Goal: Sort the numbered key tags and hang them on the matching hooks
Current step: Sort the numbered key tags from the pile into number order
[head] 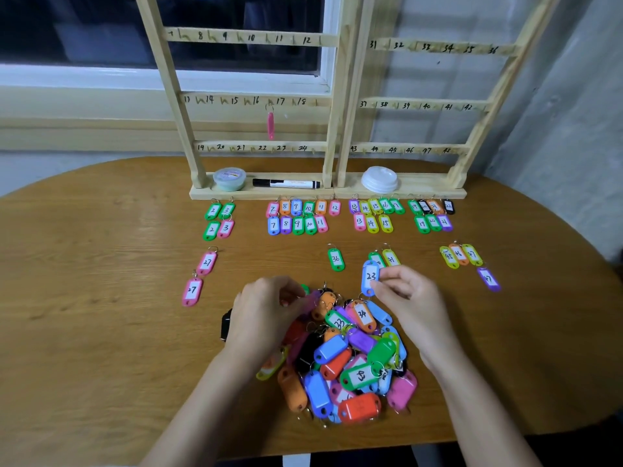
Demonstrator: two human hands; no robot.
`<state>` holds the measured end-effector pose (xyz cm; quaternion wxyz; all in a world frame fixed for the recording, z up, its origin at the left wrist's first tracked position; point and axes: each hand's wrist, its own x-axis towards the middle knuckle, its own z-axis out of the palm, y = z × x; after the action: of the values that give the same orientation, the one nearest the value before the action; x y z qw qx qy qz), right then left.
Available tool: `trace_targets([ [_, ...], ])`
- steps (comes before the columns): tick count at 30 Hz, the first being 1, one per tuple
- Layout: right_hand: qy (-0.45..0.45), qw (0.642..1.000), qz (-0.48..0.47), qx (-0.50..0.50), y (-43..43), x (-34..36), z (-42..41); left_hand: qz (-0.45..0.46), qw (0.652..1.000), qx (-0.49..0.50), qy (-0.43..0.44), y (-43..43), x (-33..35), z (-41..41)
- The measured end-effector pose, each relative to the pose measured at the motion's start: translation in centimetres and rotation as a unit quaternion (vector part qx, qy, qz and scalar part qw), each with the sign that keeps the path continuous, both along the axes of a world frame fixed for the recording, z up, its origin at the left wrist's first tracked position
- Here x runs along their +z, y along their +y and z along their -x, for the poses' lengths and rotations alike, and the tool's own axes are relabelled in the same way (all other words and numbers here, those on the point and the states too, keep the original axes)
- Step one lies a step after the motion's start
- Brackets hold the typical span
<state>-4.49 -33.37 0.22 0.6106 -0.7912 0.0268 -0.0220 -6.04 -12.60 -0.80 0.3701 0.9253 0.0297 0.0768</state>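
A heap of plastic key tags in many colours (350,365) lies on the oval wooden table (101,315), with both forearms reaching in past its sides. Most of its labels face down or are buried, so few numbers can be read. At the heap's far left edge the left hand (266,315) curls its fingers round a purple tag (312,299) too blurred to read, and a black object (226,326) left of the heap is mostly hidden under that wrist. Just beyond the heap's far right corner the right hand (408,298) pinches a blue tag marked 23 (370,277) between thumb and fingertips, lifted in front of a green tag and a yellow tag 41 (391,259), partly covering the green one's number. Beyond the heap, loose tags lie sorted: two pink 27s (207,262) to the left, a green 36 (336,260) straight ahead, then rows of numbered tags (296,217). Farthest from the heap stands a pale wooden hook rack (337,106), its top cut off, with a single pink tag (270,124) hanging edge-on by 17. On its base rest a round tub (229,179), a black marker (286,184) and white lids (379,179).
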Motion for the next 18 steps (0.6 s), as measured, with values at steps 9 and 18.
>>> trace_targets([
  [9,0.007,1.0,0.003,0.003,0.2,0.1,-0.2,0.1,0.994,0.02,-0.033,1.2,0.4,-0.5],
  [18,0.013,1.0,0.004,0.011,0.9,0.0,-0.7,0.289,0.957,0.04,0.002,1.8,0.7,0.0],
])
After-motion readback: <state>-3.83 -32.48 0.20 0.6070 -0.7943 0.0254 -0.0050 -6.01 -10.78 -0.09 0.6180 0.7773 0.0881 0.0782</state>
